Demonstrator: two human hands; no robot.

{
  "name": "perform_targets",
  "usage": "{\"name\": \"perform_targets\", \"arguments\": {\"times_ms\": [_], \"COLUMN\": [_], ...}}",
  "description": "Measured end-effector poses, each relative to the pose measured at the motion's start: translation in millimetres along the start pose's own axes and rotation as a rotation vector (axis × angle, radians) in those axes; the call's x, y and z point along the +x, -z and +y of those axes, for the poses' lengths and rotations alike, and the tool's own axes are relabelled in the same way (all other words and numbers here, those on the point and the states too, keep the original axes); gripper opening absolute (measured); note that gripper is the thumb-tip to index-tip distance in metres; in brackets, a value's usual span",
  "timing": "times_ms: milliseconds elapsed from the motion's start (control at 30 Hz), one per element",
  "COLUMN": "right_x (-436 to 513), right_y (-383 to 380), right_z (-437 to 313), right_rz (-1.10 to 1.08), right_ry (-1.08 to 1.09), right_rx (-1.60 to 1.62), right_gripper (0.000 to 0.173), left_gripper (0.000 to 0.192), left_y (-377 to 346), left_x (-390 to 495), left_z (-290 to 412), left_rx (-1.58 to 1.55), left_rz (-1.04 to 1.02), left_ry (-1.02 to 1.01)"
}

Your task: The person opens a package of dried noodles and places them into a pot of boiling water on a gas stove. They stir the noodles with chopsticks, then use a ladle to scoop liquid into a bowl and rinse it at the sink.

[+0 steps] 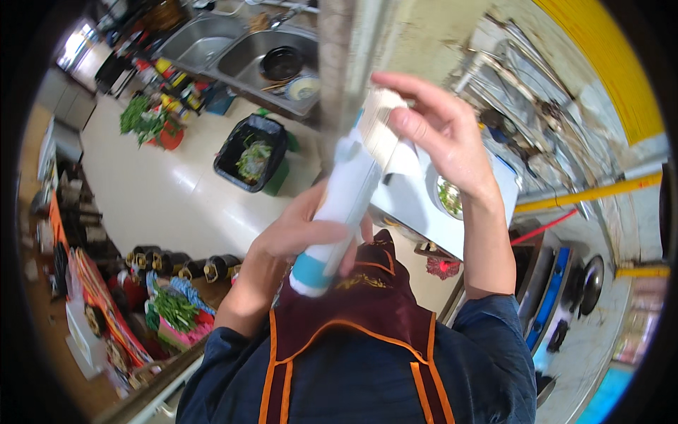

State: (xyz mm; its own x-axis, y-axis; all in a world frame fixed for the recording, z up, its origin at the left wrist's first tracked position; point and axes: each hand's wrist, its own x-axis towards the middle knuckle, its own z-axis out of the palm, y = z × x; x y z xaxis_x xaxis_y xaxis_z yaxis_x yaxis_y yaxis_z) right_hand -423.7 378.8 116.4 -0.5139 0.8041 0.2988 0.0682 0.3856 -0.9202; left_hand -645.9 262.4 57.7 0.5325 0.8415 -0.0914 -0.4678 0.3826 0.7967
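Note:
A long white plastic package [347, 185] with a teal band at its lower end slants across the middle, blurred by motion. From its upper end stick out flat cream strips [380, 124] that look like dried noodles. My left hand [312, 225] is wrapped around the lower half of the package. With thumb and forefinger on either side of the strips' top end, my right hand [437, 124] holds them loosely. Behind my right wrist, a bowl with chopped greens [450, 196] stands on a white table [418, 212], partly hidden by my forearm.
A black-lined bin [225, 161] with vegetable scraps stands on the tiled floor, near a steel double sink [222, 69]. Leafy greens fill a red bucket [172, 137]. A pillar [339, 63] rises straight ahead. At right are a foil-covered wall [551, 116] and yellow pipe [593, 194].

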Motion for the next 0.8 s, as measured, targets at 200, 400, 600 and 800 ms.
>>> {"name": "perform_targets", "arguments": {"times_ms": [200, 400, 600, 800], "right_x": [-89.0, -213.6, -334.0, -506.8], "right_y": [52.7, 88.2, 118.0, 164.2], "right_z": [4.5, -32.5, -70.6, -112.7], "right_rz": [0.151, 0.299, 0.204, 0.207], "right_ry": [-0.182, -0.33, -0.286, -0.425], "right_rx": [-0.147, -0.379, -0.595, -0.604], "right_gripper": [0.034, 0.023, 0.024, 0.024], "left_gripper": [0.082, 0.088, 0.087, 0.084], "left_y": [-8.8, -47.7, -135.8, -264.2], "left_x": [40.5, 71.7, 81.6, 87.6], "left_z": [-29.1, -72.7, -129.8, -220.8], "left_rx": [-0.366, -0.384, -0.133, 0.028], "left_rz": [-0.272, -0.512, -0.677, -0.806], "left_ry": [0.328, 0.715, 0.882, 1.056]}}
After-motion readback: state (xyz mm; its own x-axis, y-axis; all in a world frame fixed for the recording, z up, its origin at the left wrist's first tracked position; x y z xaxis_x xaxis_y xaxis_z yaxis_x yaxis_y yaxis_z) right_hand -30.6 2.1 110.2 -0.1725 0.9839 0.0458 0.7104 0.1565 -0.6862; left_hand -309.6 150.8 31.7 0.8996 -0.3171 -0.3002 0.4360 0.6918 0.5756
